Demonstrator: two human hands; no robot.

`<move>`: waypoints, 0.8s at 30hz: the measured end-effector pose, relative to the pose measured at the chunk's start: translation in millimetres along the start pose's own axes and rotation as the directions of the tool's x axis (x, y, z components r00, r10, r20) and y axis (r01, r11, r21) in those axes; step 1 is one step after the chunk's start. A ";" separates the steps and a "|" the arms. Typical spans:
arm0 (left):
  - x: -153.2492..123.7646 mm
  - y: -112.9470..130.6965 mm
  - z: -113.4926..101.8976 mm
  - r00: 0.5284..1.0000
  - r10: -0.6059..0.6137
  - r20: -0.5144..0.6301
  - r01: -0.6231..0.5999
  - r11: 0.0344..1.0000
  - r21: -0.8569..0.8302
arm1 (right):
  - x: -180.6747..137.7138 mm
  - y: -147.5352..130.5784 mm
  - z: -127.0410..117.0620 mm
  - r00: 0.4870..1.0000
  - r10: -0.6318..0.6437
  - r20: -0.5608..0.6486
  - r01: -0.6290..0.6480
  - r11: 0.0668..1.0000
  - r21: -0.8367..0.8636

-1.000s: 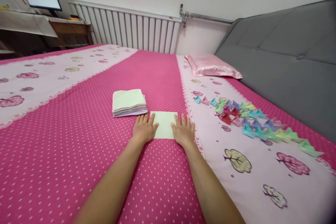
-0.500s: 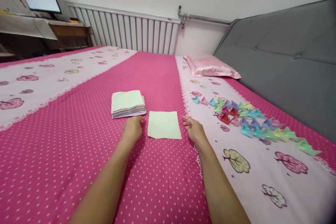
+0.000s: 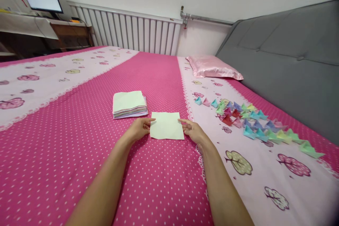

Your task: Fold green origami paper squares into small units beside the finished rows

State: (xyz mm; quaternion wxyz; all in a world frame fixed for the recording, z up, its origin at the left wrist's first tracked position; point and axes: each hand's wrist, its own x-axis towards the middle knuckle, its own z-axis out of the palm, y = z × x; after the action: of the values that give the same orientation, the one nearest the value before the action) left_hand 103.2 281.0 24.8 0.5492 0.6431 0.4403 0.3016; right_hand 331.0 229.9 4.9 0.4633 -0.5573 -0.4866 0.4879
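Head view looks down my two bare arms to a pale green paper square (image 3: 166,125) lying flat on the pink dotted bed (image 3: 79,141), just below the frame's middle. My left hand (image 3: 139,129) pinches the sheet's left edge between thumb and fingers; my right hand (image 3: 192,130) pinches its right edge the same way. Just up and left of the sheet sits a stack of coloured paper (image 3: 129,104), apart from my hands. To the right, on the pale strip, folded paper shapes (image 3: 254,122) lie in rows. A pink pillow (image 3: 213,67) rests farther up.
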 end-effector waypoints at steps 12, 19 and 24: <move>5.8 -8.7 -1.0 0.997 0.080 -0.015 -0.078 0.994 0.071 | 2.6 2.4 1.5 0.996 0.093 -0.006 -0.090 0.972 0.216; 10.5 -18.1 -0.4 0.993 0.111 -0.026 -0.110 0.993 0.030 | 2.8 -0.1 -0.2 0.989 0.148 -0.013 -0.140 0.957 0.254; 16.7 -20.2 5.8 0.986 0.101 -0.131 -0.100 0.995 0.016 | 4.3 2.1 3.8 0.993 0.115 -0.041 -0.102 0.964 0.245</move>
State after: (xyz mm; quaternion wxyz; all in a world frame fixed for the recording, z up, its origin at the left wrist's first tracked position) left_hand 110.7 293.5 2.4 0.4999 0.6457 0.4439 0.3688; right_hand 327.5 234.1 2.1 0.5136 -0.5355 -0.3793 0.5528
